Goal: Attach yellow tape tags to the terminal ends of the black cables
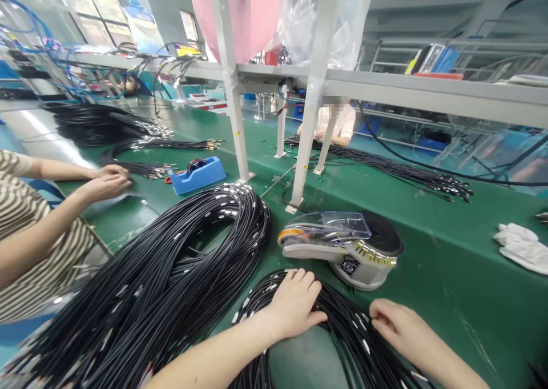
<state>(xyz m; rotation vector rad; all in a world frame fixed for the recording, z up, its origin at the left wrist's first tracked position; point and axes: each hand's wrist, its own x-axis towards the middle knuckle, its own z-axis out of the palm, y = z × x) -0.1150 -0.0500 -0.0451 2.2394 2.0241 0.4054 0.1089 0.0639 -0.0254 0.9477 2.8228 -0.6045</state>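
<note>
A looped bundle of black cables (pixel 342 315) with small white labels lies in front of me on the green table. Across the top of its loop rests my left hand (pixel 295 300), fingers laid over the cables and thumb apart. My right hand (pixel 396 323) is at the loop's right edge with its fingers curled together; what is between the fingertips, if anything, is hidden. Just beyond both hands stands a round tape dispenser (pixel 363 252) with a clear cover. To the left lies a larger coil of black labelled cables (pixel 188 252).
A blue tape holder (pixel 199 175) stands behind the large coil. White shelf posts (pixel 306 143) rise from the table. A co-worker's hands (pixel 107 183) are at the left; another person (pixel 336 120) sits across. White gloves (pixel 522 246) lie at right, more cables (pixel 398 166) behind.
</note>
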